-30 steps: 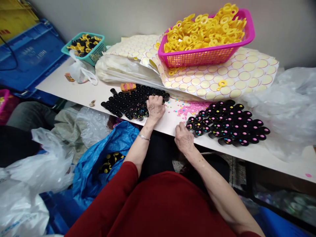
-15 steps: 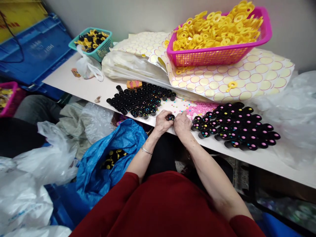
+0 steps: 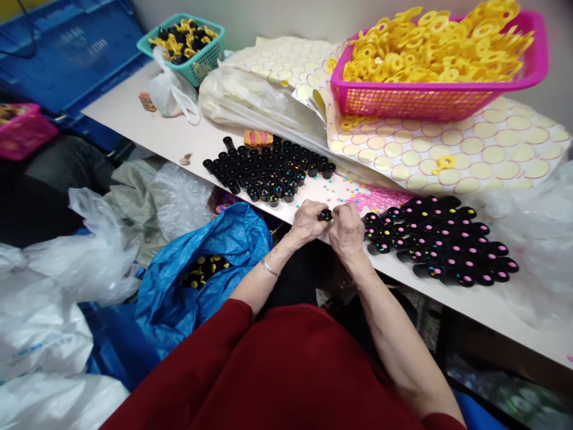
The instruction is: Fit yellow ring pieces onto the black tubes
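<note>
My left hand (image 3: 308,222) is closed around a small black cup (image 3: 325,215) with coloured bits showing in its mouth. Right beside it, my right hand (image 3: 347,232) has its fingers pinched together near the cup's rim; what they hold, if anything, is hidden. To the left stands a cluster of black cups (image 3: 264,170), and coloured pellets show inside those along the front and right. Pink pellets (image 3: 380,198) lie loose behind my hands, with a few blue, yellow and green ones among them. Black cups (image 3: 447,239) with mostly pink pellets on top stand packed to my right.
A pink basket (image 3: 430,95) of yellow ring-shaped parts rests on sticker sheets (image 3: 403,149) at the back. A green basket (image 3: 203,63) and a white bag (image 3: 168,89) stand back left. A blue sack (image 3: 156,298) hangs below the table's front edge; plastic wrap (image 3: 532,251) lies right.
The view has shifted, so the table's things appear farther right. The cup in my left hand has tilted, and my right hand's fingers have come up against it.
</note>
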Available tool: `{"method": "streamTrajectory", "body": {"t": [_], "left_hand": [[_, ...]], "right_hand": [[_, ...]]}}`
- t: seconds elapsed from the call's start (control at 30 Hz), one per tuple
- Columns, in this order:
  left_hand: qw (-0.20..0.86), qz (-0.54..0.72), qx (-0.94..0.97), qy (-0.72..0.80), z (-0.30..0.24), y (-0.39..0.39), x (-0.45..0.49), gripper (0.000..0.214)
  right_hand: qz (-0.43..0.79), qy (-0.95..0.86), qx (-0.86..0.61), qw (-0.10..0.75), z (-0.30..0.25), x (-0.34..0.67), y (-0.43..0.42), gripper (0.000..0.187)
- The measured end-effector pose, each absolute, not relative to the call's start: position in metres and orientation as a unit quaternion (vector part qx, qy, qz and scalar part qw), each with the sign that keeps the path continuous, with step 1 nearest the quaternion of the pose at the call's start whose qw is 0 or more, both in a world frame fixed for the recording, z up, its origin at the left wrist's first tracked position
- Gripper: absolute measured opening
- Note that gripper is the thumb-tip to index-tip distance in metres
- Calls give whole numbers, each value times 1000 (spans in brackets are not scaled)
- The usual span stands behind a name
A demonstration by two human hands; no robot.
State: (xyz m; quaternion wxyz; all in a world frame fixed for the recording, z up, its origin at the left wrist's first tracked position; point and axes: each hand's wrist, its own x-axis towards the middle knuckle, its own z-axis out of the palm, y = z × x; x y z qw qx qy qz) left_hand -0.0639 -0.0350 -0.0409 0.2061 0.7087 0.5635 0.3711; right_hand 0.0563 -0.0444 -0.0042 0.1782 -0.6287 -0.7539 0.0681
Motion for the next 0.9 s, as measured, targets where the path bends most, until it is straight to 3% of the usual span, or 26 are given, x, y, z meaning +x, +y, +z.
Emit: {"method": "streamTrajectory", "body": {"t": [0.3, 0.47, 0.57, 0.77, 0.83, 0.9], "left_hand": [[233, 398, 708, 534, -41, -37, -57, 4], [259, 436, 685, 523, -41, -37, -59, 9], [264, 433, 673, 538, -40, -36, -57, 12], [257, 423, 681, 539, -50, -36, -49, 27], [252, 431, 678, 539, -56, -33, -46, 31], [251, 434, 674, 543, -59, -30, -44, 39]], "right_hand": [[54, -797, -600, 50, 17, 54, -50, 26], [76, -821, -566, 7, 26, 49, -46, 25], [118, -822, -553, 63, 19, 58, -42, 24], [105, -783, -515, 333, -22, 99, -86, 28], [131, -786, -494, 348, -42, 114, -119, 26], [205, -794, -487, 302, -65, 126, -151, 25]]}}
